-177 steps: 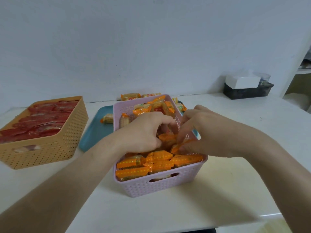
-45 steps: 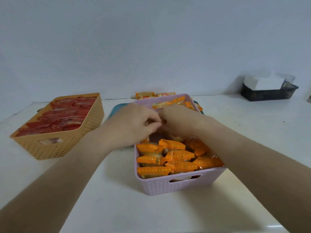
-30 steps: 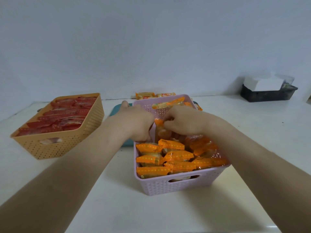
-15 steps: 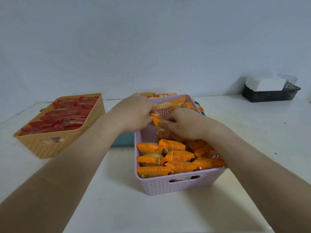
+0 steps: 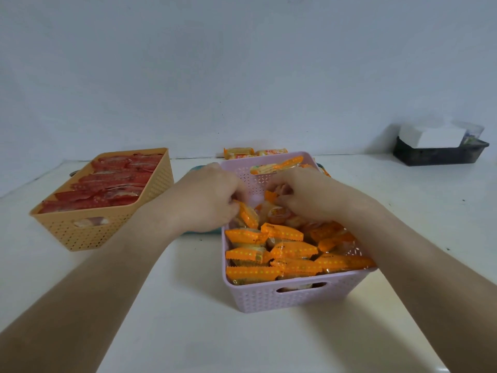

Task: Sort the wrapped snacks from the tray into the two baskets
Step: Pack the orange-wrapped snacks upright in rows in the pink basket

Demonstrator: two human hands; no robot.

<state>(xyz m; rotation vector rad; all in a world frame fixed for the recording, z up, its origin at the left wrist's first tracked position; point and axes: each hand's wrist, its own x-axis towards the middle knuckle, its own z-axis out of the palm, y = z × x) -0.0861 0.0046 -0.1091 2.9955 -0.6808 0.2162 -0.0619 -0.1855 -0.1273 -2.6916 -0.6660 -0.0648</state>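
While the left hand (image 5: 207, 197) pinches an orange-wrapped snack (image 5: 248, 216) inside the lilac basket (image 5: 295, 297), the right hand (image 5: 306, 196) curls round another packet (image 5: 278, 212) just right of it — wrapper print too blurred to read. Loose packets (image 5: 238, 153) lie beyond both grips.

both bare forearms reach in from the near left and near right and converge toward the middle. the left hand (image 5: 207, 197) is knuckles-up with its fingers curled under, gripping an orange snack (image 5: 248, 216) that pokes out on its right side. the right hand (image 5: 309, 195) is just to its right, back upward, fingers bent down and inward. whether its fingertips pinch anything is hidden. the hands are close but apart.
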